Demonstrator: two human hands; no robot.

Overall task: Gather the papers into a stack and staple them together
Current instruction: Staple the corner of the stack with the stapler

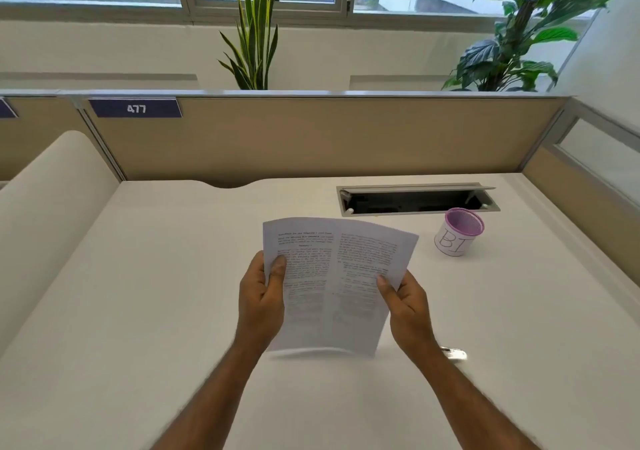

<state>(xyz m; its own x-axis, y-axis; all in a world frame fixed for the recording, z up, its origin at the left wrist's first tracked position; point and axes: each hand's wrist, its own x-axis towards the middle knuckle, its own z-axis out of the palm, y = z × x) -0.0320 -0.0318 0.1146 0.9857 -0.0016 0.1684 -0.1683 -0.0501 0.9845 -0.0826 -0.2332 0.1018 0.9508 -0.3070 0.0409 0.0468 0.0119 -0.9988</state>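
Observation:
I hold the papers (332, 283), white sheets printed with two columns of text, upright above the white desk (156, 311). My left hand (261, 297) grips their left edge with the thumb on the front. My right hand (407, 307) grips the right edge the same way. The sheets bow slightly and their bottom edge hangs just above the desk surface. A small white stapler (454, 353) lies on the desk to the right, partly hidden behind my right wrist.
A purple mesh cup (459, 232) with a paper label marked "BI" stands at the back right. Behind it a cable hatch (417, 200) lies open in the desk. Beige partitions (311, 138) wall the desk at the back and right.

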